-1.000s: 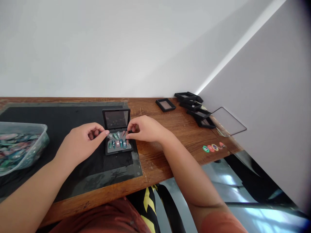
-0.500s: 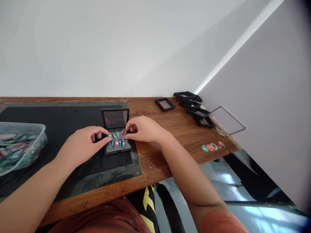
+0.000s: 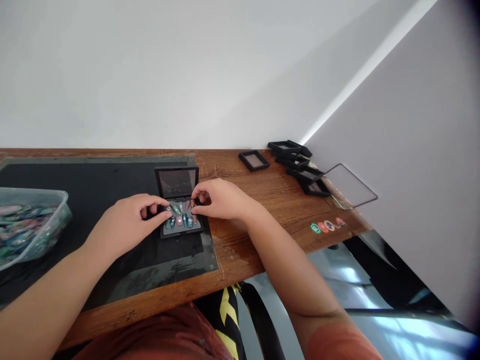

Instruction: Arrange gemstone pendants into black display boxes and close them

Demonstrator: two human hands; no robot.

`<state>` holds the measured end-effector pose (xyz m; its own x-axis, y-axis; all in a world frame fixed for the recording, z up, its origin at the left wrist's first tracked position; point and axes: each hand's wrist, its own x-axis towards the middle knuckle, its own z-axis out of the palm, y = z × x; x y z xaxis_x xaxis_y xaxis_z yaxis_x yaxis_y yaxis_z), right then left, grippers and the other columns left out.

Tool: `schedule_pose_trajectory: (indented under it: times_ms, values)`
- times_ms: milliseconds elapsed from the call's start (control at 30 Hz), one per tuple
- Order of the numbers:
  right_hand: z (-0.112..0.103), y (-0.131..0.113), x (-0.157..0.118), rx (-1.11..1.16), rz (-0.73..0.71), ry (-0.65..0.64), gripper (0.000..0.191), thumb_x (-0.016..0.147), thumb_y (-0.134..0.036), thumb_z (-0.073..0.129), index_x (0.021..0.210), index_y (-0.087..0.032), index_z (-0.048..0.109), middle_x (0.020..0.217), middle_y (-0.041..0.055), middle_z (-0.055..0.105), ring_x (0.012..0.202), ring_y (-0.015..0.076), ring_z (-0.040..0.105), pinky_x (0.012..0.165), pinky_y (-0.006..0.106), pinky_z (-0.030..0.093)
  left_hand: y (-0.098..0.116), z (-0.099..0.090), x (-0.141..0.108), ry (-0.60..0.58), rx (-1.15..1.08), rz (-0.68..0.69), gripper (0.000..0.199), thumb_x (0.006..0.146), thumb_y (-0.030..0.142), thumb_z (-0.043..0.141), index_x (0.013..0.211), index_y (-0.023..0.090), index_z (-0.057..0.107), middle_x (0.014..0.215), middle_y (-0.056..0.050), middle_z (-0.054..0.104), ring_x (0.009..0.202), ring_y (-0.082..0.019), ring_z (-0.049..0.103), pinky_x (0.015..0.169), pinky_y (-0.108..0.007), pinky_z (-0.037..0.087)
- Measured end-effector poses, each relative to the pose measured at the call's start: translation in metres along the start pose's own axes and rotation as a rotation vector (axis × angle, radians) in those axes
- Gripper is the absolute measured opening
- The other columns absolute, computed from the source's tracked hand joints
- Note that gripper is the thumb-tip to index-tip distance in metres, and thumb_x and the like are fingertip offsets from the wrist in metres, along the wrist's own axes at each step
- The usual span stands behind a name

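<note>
A black hinged case [image 3: 181, 234] stands open on the dark mat, its clear-windowed lid [image 3: 177, 183] tilted back. Two rows of press-on nails [image 3: 184, 220], green, teal and pinkish, lie on its grey insert. My left hand [image 3: 123, 220] reaches in from the left, its thumb and index fingertips closed around a nail at the upper row's left end. At that row's right end, my right hand [image 3: 223, 199] pinches a brownish nail between thumb and fingers. The fingertips partly cover both nails.
A clear plastic tub [image 3: 62, 210] full of loose press-on nails sits on the dark mat [image 3: 112, 180] at left. One black frame case [image 3: 254, 160] and a pile of similar cases [image 3: 296, 155] lie at the back right. Round stickers [image 3: 322, 227] mark the wooden table [image 3: 240, 240].
Both hands stay at the two ends of the upper nail row with barely any finger movement. The whole view has shifted very slightly.
</note>
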<state>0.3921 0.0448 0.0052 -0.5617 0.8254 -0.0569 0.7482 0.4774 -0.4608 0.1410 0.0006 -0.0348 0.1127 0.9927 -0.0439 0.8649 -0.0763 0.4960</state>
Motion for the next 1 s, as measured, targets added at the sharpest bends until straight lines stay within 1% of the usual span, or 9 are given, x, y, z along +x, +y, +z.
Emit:
schedule_pose_trajectory:
  times_ms: [233,367,467,600,667,1000]
  values:
    - [0.000,-0.001,0.000,-0.016,0.000,0.010,0.017,0.086,-0.033,0.077,0.098,-0.020,0.080,0.089,0.0000,0.076,0.073,0.0113,0.060,0.064,0.026,0.034,0.000,0.000,0.000,-0.015,0.004,0.007,0.047,0.082,0.070,0.059,0.108,0.037,0.080,0.090,-0.001,0.068,0.071,-0.019,0.057,0.064,-0.033,0.041]
    - [-0.001,-0.002,-0.001,-0.018,-0.003,-0.008,0.020,0.085,-0.035,0.080,0.098,-0.021,0.080,0.090,0.0000,0.076,0.073,0.0114,0.060,0.063,0.027,0.033,-0.001,0.000,0.000,-0.017,-0.001,0.007,0.050,0.083,0.073,0.059,0.108,0.036,0.080,0.090,-0.001,0.069,0.070,-0.019,0.057,0.063,-0.033,0.041]
    - [-0.002,-0.002,-0.001,-0.020,-0.007,-0.014,0.022,0.083,-0.036,0.082,0.099,-0.021,0.080,0.090,-0.0003,0.076,0.074,0.0114,0.060,0.063,0.027,0.033,-0.005,-0.001,0.001,-0.019,-0.006,0.015,0.049,0.084,0.072,0.059,0.109,0.036,0.081,0.090,-0.002,0.070,0.071,-0.019,0.057,0.063,-0.032,0.040]
    - [-0.002,-0.003,-0.001,-0.025,-0.006,-0.013,0.024,0.082,-0.037,0.083,0.099,-0.021,0.080,0.091,-0.0005,0.076,0.075,0.0119,0.061,0.063,0.027,0.033,-0.013,-0.002,0.004,-0.052,-0.030,0.046,0.047,0.083,0.070,0.063,0.112,0.038,0.082,0.092,-0.002,0.073,0.071,-0.019,0.058,0.063,-0.031,0.041]
    - [-0.001,-0.003,-0.001,-0.030,-0.001,-0.012,0.024,0.082,-0.037,0.083,0.100,-0.021,0.080,0.091,-0.0005,0.076,0.074,0.0118,0.060,0.063,0.027,0.033,-0.015,-0.002,0.005,-0.047,-0.040,0.055,0.047,0.084,0.070,0.064,0.112,0.037,0.082,0.092,-0.002,0.074,0.071,-0.019,0.059,0.062,-0.031,0.041]
    - [-0.001,-0.007,-0.002,-0.070,-0.008,-0.003,0.019,0.083,-0.034,0.079,0.097,-0.022,0.080,0.089,-0.0006,0.076,0.072,0.0121,0.058,0.064,0.028,0.032,-0.008,-0.001,0.002,-0.017,-0.028,0.037,0.046,0.085,0.069,0.062,0.107,0.035,0.083,0.087,-0.002,0.074,0.069,-0.019,0.060,0.062,-0.032,0.042]
